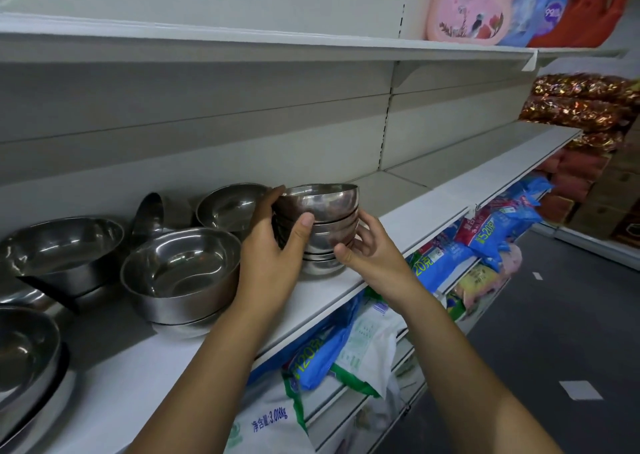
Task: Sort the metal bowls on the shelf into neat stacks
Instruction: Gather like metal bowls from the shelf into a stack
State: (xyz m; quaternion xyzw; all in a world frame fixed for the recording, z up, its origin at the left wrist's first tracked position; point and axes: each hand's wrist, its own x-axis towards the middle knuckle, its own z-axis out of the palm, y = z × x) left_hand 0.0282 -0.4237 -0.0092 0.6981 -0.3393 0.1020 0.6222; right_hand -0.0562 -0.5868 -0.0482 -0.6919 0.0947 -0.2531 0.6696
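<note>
Several shiny steel bowls sit mouth-up and empty on the white metal shelf (346,291): a wide steel basin (62,249) far left, a nested pair of deep steel bowls (180,273) beside it, a single round bowl (232,208) behind. Further right, a stack of small steel bowls (320,227) stands upright near the shelf's front edge. The left hand (273,246) and right hand (370,249) clasp its sides, fingers curled. Below, a white bag (270,426) reads "3.018kg"; blue packets (498,225) read "520".
</note>
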